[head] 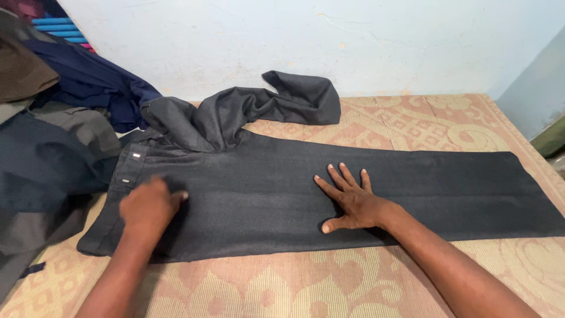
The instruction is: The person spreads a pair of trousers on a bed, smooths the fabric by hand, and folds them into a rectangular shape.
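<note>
Both hands, left [148, 207] and right [351, 201], press flat, grip open, on dark trousers [412, 182]; bare mat [306, 282] along near edge.

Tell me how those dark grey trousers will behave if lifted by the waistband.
The dark grey trousers would probably hang limp: the upper leg already lies crumpled. They likely won't slide easily, since they lie flat on the woven mat under the left hand and right hand.

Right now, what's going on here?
A person has dark grey trousers laid on a patterned mat. The left hand rests near the waistband, the right hand lies flat with fingers spread on the leg that is stretched out. The other leg is bunched up by the wall. A pile of dark clothes sits to the left.
</note>
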